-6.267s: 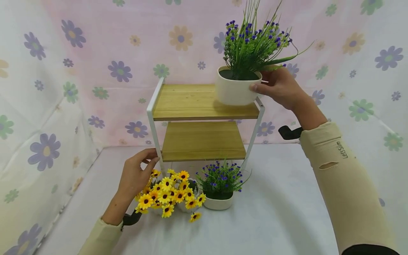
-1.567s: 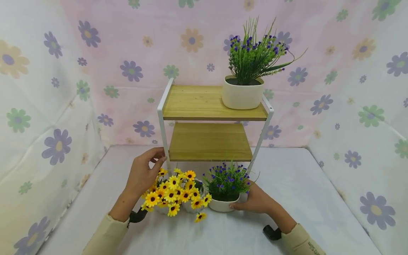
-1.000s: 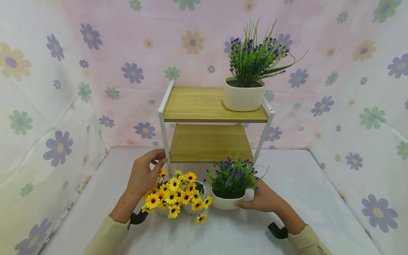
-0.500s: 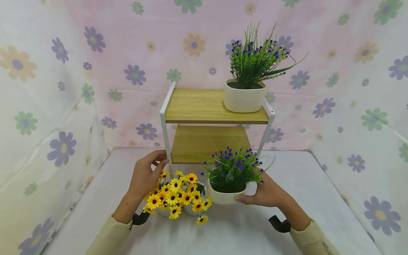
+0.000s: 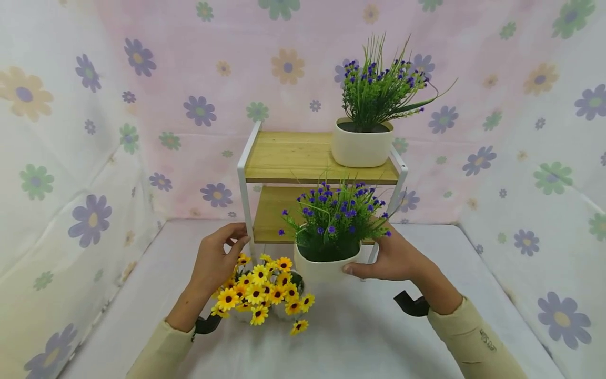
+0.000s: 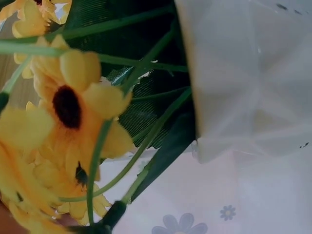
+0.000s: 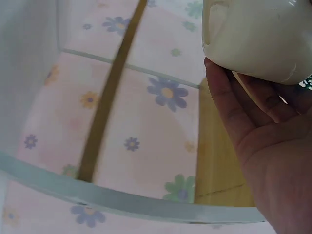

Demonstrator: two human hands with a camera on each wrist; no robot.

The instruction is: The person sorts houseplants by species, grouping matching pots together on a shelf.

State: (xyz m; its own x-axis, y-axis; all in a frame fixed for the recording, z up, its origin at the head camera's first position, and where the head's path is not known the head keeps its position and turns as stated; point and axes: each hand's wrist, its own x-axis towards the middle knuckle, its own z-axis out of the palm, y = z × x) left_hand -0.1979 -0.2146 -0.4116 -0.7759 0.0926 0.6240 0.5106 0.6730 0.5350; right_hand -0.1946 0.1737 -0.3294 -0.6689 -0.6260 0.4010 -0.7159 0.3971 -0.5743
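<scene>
My right hand (image 5: 400, 256) grips a white pot of purple flowers (image 5: 328, 263) by its right side, raised off the table in front of the lower shelf. In the right wrist view, the fingers (image 7: 229, 97) lie against the white pot (image 7: 263, 39). My left hand (image 5: 215, 258) pinches the front left post of the two-tier wooden rack (image 5: 293, 158). Yellow daisies (image 5: 258, 295) in white pots stand below it; they fill much of the left wrist view, where a white faceted pot (image 6: 248, 78) shows and the hand is mostly hidden.
A larger white pot (image 5: 362, 147) with purple flowers and tall grass stands on the right of the rack's top shelf. The lower shelf (image 5: 272, 216) is partly hidden by the held plant. A white cloth covers the table (image 5: 360, 337); floral curtains enclose the back and sides.
The tall plant was set on the top shelf, then my right hand took hold of the smaller purple-flower pot and lifted it up toward the lower shelf. The left hand stays on the rack post.
</scene>
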